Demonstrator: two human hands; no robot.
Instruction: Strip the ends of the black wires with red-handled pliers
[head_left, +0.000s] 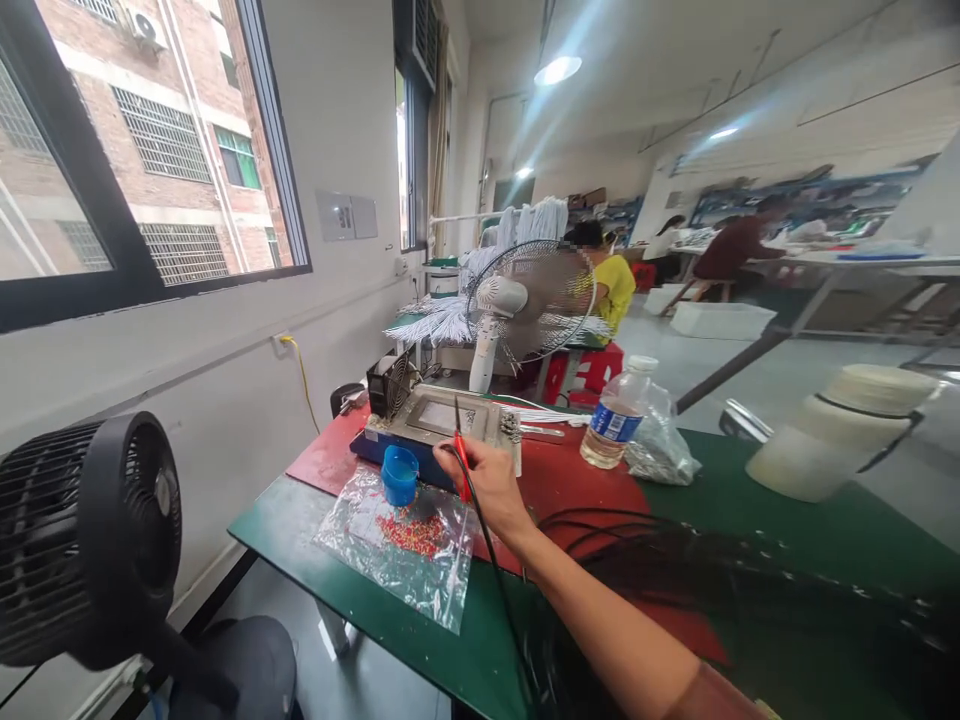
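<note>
The right hand (491, 485) reaches out over the red mat (559, 480) on the green worktable (352, 580), fingers pinched on a thin black wire with a red sleeve (461, 450), its tip raised just before the grey flat-topped machine (439, 420). Just left stand a small blue plastic cup (400, 474) and a clear plastic bag of red beads (409, 540) that reaches toward the table's near edge. A clear water bottle (616, 412) stands well apart to the right, with bare mat between; the left hand is out of view.

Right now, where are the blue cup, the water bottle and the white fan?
blue cup (400, 475): head view, on its side wall.
water bottle (616, 420): head view, on its label.
white fan (501, 296): head view, on its hub.
</note>
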